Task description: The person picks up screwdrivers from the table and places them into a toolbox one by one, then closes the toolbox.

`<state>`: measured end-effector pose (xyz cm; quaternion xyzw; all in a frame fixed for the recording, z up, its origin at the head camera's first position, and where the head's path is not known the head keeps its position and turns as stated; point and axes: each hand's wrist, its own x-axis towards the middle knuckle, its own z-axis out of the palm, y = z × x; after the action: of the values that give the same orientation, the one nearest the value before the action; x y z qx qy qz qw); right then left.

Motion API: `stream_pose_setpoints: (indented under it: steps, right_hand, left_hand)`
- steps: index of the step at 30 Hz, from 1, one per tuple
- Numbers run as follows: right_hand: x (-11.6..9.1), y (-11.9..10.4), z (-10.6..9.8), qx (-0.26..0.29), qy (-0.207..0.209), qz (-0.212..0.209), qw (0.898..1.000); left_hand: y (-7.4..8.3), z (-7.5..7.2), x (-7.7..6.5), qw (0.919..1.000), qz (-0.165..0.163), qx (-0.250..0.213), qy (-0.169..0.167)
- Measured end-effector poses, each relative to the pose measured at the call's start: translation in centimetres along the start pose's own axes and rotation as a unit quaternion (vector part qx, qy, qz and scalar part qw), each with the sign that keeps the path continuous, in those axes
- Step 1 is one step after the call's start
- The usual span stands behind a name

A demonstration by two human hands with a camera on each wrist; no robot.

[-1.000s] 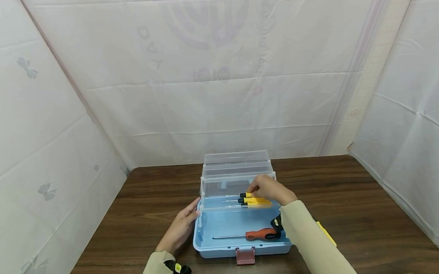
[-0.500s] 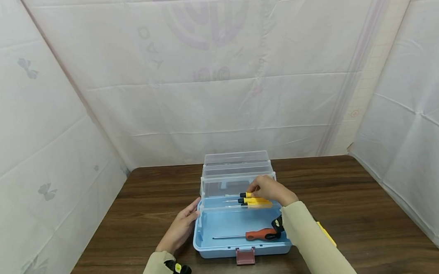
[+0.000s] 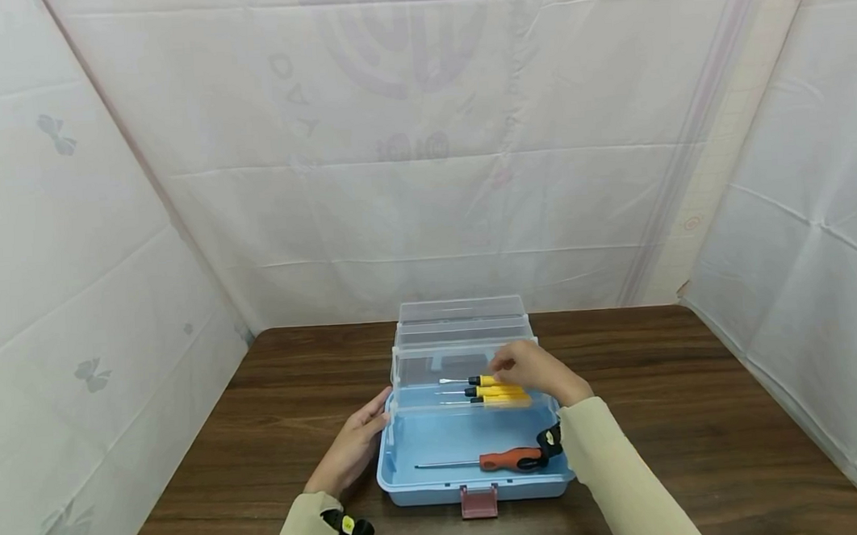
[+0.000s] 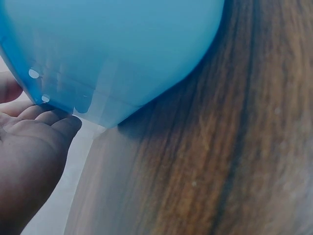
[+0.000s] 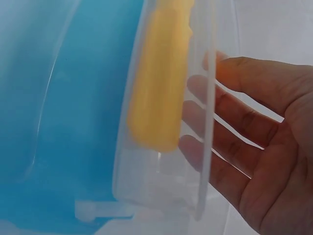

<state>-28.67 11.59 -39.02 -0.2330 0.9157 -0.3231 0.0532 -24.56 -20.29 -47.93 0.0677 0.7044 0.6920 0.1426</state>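
Note:
A light blue toolbox (image 3: 404,497) lies opened, its clear tiered trays (image 3: 460,306) raised at the back. My left hand (image 3: 349,445) rests against its left side, fingers fairly straight; in the left wrist view the fingertips touch the blue wall (image 4: 137,49). Yellow-handled screwdrivers (image 3: 499,391) with black collars lie side by side in the lowest clear tray. Just right of the rear one, my right hand (image 3: 534,369) hovers with loosely bent fingers. The right wrist view shows those fingers apart behind the tray wall (image 5: 208,186), beside a yellow handle (image 5: 159,83), pinching nothing.
An orange-and-black screwdriver (image 3: 511,459) lies in the box's bottom, near the front wall. A reddish latch (image 3: 479,503) hangs at the front. The box stands on a dark wooden table (image 3: 283,404), with white sheeting (image 3: 426,219) behind and at both sides.
My right hand has let go of the rear yellow screwdriver and drawn slightly right, with its forearm. A yellow item beside the right sleeve no longer shows. The left hand has stayed put.

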Motion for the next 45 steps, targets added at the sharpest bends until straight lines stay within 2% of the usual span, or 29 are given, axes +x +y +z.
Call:
stream_pose_setpoints:
  steps: [9, 20, 32, 36, 45]
  right_hand:
    - [-1.1, 0.8, -0.8, 0.005, 0.034, -0.011, 0.999]
    - [-2.4, 1.1, -2.1, 0.006, 0.073, 0.016, 0.997]
    - [-4.3, 2.8, -3.0, 0.010, 0.087, 0.078, 0.993]
    - [-5.2, 3.7, -3.0, 0.021, 0.082, 0.100, 0.991]
    - [-7.7, 6.0, -3.0, 0.007, 0.076, 0.117, 0.990]
  left_hand:
    - [0.0, 0.2, 0.0, 1.0000, 0.000, -0.004, -0.002]
    - [0.1, 0.2, 0.0, 1.0000, 0.001, 0.000, 0.000]
    - [-0.1, 0.0, 0.0, 0.9999, 0.001, -0.005, -0.010]
    - [-0.2, 0.1, -0.1, 1.0000, -0.001, -0.006, -0.004]
    - [0.0, 0.1, -0.3, 1.0000, -0.005, -0.005, -0.004]
